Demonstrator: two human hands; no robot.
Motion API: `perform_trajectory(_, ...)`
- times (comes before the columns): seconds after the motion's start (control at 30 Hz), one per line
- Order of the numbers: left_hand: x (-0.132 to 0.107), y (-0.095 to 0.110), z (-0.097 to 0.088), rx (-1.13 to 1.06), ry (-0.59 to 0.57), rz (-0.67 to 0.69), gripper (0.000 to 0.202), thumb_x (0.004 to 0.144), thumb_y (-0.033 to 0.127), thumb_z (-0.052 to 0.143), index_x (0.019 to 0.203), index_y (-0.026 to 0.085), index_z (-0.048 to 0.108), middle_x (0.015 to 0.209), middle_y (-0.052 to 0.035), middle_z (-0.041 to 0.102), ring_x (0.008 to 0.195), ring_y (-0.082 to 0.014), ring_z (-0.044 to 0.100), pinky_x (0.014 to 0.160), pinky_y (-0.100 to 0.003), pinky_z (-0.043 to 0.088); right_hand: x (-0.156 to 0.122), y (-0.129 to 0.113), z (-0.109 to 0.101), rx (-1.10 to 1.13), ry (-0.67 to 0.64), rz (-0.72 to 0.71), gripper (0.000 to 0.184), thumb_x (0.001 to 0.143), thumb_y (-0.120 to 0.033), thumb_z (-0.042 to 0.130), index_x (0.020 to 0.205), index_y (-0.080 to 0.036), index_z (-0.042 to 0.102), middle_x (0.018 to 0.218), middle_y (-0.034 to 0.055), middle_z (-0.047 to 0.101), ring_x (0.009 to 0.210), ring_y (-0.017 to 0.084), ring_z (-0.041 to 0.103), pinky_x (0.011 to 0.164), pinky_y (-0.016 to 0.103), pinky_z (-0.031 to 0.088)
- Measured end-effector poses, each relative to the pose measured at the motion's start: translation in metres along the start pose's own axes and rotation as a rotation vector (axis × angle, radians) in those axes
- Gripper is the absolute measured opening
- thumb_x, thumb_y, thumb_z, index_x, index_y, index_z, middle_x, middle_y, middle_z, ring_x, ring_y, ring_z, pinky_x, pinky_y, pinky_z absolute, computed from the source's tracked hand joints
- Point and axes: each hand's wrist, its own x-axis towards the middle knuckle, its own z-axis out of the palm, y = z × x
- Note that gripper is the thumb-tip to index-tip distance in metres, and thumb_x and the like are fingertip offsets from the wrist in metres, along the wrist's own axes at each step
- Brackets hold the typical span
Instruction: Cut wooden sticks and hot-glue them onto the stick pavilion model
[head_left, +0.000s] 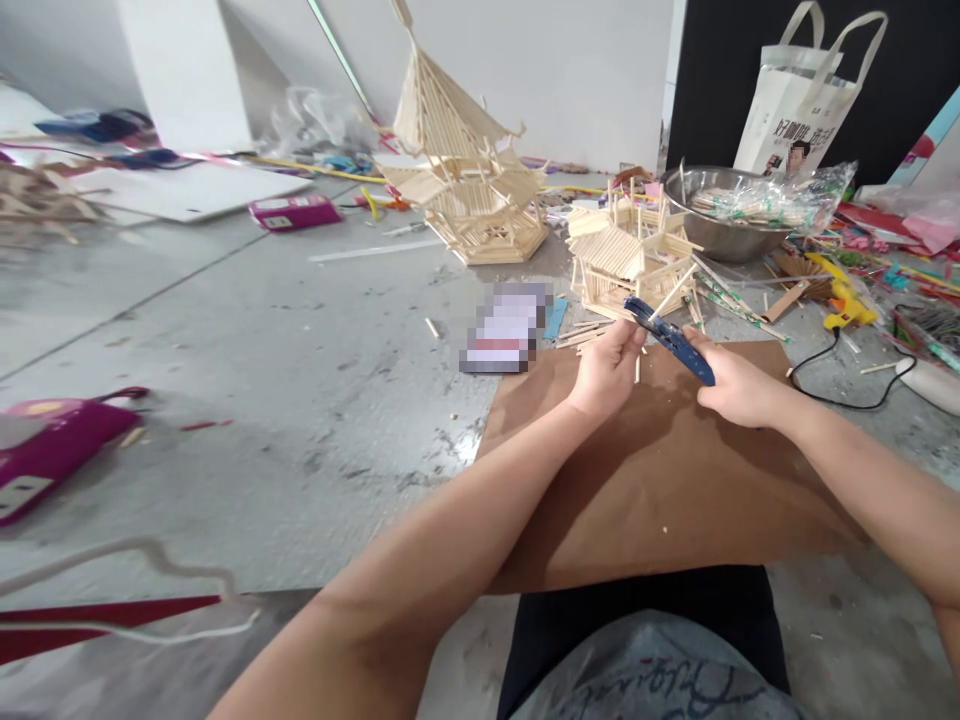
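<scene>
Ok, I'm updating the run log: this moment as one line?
right hand: holds blue pliers-like tool | left hand: beside its head | below: brown sheet | ahead: smaller stick pavilion

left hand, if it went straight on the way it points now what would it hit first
The left hand would probably meet the blue tool first, with the small stick model beyond; depth between them is unclear.

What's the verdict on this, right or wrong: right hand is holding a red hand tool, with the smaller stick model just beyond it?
Wrong on the color: the hand tool is blue, not red, as the head view shows. The right hand is holding it, with the smaller stick model just beyond it.
</scene>
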Motion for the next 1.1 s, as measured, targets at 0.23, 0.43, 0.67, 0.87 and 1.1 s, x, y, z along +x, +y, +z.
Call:
perform_trajectory(0.23,0.004,0.005,-0.003,-0.208,-0.039,-0.015,0.025,0.083,0.033,0.041,0.062,0.019,0.040,0.055,0.0040,0.035,0.053,-0.0086,0.036,0.052,-0.021,0.033,0.004,0.012,0.000,0.022,0.021,-0.161,0.076,0.063,-0.008,0.041,0.137,-0.011,0.022,0.144,0.0099,0.024,0.133,0.019,0.016,0.109,0.038,0.013)
perform_trajectory(0.43,0.008,0.001,-0.012,-0.467,-0.133,-0.165,0.036,0.078,0.049,0.045,0.059,0.020,0.035,0.045,0.0077,0.026,0.039,-0.0057,0.024,0.040,-0.021,0.022,0.006,0.017,-0.001,-0.029,0.009,-0.232,0.075,0.064,-0.008,0.041,0.136,-0.014,0.024,0.145,0.0069,0.022,0.133,0.018,0.014,0.109,0.037,0.013)
perform_trajectory(0.67,0.002,0.009,-0.013,-0.442,-0.209,-0.167,0.031,0.080,0.046,0.044,0.064,0.018,0.042,0.046,0.0077,0.028,0.040,-0.0057,0.026,0.041,-0.020,0.023,0.010,0.041,0.007,-0.313,0.171,0.064,0.069,0.076,-0.018,0.041,0.137,0.001,0.014,0.143,0.0216,0.018,0.131,0.027,0.022,0.104,0.039,0.026)
perform_trajectory(0.87,-0.003,0.011,-0.010,-0.128,-0.161,-0.015,0.019,0.083,0.033,0.040,0.076,0.017,0.048,0.054,0.0049,0.041,0.049,-0.0075,0.037,0.050,-0.020,0.032,0.016,0.060,0.019,-0.523,0.204,0.096,0.072,0.077,-0.043,0.048,0.131,0.002,0.029,0.137,0.0265,0.030,0.125,0.034,0.031,0.098,0.048,0.029)
perform_trajectory(1.1,-0.007,0.018,-0.009,0.244,-0.289,0.020,0.023,0.083,0.030,0.037,0.068,0.017,0.049,0.059,-0.0001,0.048,0.056,-0.0120,0.044,0.055,-0.023,0.033,-0.002,0.029,0.010,-0.589,0.666,-0.324,0.030,0.083,-0.038,0.043,0.071,-0.017,0.062,0.072,0.0070,0.065,0.075,0.019,0.057,0.073,0.032,0.040)
